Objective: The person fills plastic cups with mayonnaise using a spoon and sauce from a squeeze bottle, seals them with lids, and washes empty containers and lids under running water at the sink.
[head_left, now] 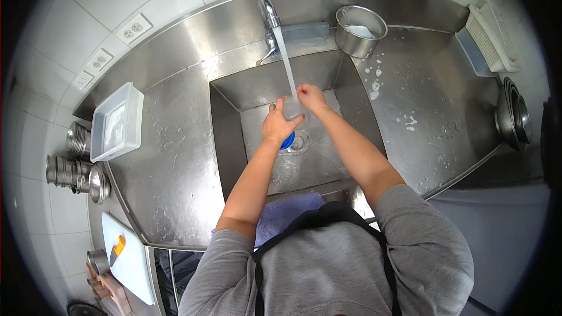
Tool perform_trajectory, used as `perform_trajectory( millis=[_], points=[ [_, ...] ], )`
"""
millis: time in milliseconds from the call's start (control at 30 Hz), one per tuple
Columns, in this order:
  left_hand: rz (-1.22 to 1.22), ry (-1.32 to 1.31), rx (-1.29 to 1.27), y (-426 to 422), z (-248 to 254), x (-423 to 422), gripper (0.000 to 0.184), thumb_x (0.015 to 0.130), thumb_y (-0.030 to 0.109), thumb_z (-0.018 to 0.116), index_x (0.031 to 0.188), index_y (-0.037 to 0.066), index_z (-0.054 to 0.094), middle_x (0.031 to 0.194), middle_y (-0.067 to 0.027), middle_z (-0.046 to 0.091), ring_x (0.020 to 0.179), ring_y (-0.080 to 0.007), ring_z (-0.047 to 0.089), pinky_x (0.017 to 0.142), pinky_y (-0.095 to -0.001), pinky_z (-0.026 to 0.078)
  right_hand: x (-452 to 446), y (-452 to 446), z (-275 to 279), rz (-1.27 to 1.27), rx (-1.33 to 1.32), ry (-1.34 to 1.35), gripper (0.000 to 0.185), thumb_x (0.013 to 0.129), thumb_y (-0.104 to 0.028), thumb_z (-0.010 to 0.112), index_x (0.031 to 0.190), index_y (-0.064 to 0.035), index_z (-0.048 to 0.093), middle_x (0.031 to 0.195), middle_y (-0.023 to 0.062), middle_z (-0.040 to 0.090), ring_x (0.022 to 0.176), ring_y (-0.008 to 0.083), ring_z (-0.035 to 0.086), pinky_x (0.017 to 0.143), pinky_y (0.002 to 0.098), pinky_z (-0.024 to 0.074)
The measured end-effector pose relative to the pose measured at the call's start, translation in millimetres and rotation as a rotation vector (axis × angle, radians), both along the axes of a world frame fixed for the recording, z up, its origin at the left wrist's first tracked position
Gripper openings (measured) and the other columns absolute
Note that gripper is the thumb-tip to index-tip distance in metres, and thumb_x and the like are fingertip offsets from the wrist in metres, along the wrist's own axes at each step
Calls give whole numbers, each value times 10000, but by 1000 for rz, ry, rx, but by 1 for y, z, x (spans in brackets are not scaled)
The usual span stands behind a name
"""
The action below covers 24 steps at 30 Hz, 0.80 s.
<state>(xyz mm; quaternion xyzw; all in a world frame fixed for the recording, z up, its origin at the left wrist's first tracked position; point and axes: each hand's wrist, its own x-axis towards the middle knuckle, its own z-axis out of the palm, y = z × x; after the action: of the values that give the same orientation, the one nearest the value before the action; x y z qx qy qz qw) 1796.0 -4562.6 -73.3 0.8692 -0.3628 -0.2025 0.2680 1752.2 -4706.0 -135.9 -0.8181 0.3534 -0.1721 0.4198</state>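
Observation:
Water runs from the faucet (268, 16) into the steel sink (345, 158), down onto my hands. My left hand (277, 123) has its thumb and fingers curved around a clear, see-through container (291, 107), whose exact shape is blurred by the water. My right hand (311, 97) is at the container's far right side with its fingers curled in, beside the stream; what its fingertips grip is hidden. Below my left hand a round blue thing (287, 141) shows partly, near the drain (300, 143).
A steel pot (361, 32) stands right of the faucet. On the left counter is a white plastic tub (132, 118); a knife (117, 250) lies on a white cutting board (136, 275). Stacked pans (510, 117) and a white basket (490, 38) are at right. A purple cloth (287, 213) hangs in front.

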Motion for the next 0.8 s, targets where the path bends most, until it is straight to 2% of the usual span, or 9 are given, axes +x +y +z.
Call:
perform_trajectory(
  millis=[133, 200, 333, 400, 433, 533, 633, 767, 800],
  points=[
    [204, 264, -350, 1, -54, 28, 641, 678, 508, 615, 1173, 136, 447, 1027, -172, 551, 856, -271, 587, 725, -382, 477, -23, -21, -28, -136, 494, -85, 195, 826, -250, 564, 766, -65, 584, 728, 37, 592, 582, 130, 530, 526, 280, 424],
    [445, 1136, -302, 5, -61, 41, 573, 738, 556, 526, 1090, 105, 491, 870, -157, 575, 570, -191, 548, 499, -325, 455, -31, -15, -21, -191, 820, -164, 123, 850, -192, 522, 880, -79, 559, 744, 15, 575, 658, 141, 554, 556, 290, 449],
    [316, 1652, -428, 6, -89, 35, 644, 726, 624, 468, 1048, 67, 502, 793, -150, 555, 441, -152, 465, 398, -271, 378, -30, 18, 12, -85, 947, -278, 93, 816, -119, 524, 843, -45, 575, 758, 44, 595, 659, 162, 566, 543, 290, 444],
    [305, 1759, -434, 7, -98, 28, 638, 714, 632, 479, 1013, 69, 512, 747, -141, 561, 427, -150, 456, 381, -271, 375, -27, 21, 13, 481, 422, -184, 111, 800, -122, 533, 861, -56, 598, 790, 52, 617, 667, 186, 572, 583, 316, 454],
    [293, 1863, -446, 7, -100, 25, 634, 702, 640, 490, 978, 71, 522, 701, -132, 567, 413, -148, 447, 364, -270, 372, -23, 19, 16, 480, 422, -184, 111, 800, -122, 533, 861, -56, 598, 790, 52, 617, 667, 186, 572, 583, 316, 454],
    [295, 2000, -394, 12, -101, 18, 601, 721, 628, 477, 952, 75, 533, 700, -121, 564, 400, -146, 433, 357, -272, 360, -10, 25, 48, 976, -189, 482, 175, 735, -142, 562, 899, -138, 623, 813, 96, 622, 719, 210, 569, 652, 315, 448],
    [397, 1661, -416, 9, -102, 18, 625, 717, 648, 460, 956, 76, 538, 683, -103, 554, 398, -144, 423, 357, -274, 353, -1, 29, 24, 1017, -191, 443, 201, 738, -138, 556, 926, -155, 626, 832, 94, 629, 740, 202, 571, 675, 307, 442],
    [340, 1681, -455, 10, -111, 22, 639, 712, 667, 458, 970, 87, 534, 658, -84, 543, 395, -143, 419, 354, -266, 347, 1, 19, 30, 1319, -295, 292, 207, 803, -175, 509, 974, -139, 620, 874, 94, 635, 777, 197, 588, 688, 300, 443],
    [315, 1711, -473, 10, -112, 25, 641, 713, 671, 458, 967, 88, 535, 688, -90, 550, 400, -145, 425, 357, -264, 349, -3, 15, 29, 1168, 133, 316, 217, 822, -191, 493, 987, -116, 613, 896, 104, 634, 808, 200, 593, 702, 305, 447]
  ],
)
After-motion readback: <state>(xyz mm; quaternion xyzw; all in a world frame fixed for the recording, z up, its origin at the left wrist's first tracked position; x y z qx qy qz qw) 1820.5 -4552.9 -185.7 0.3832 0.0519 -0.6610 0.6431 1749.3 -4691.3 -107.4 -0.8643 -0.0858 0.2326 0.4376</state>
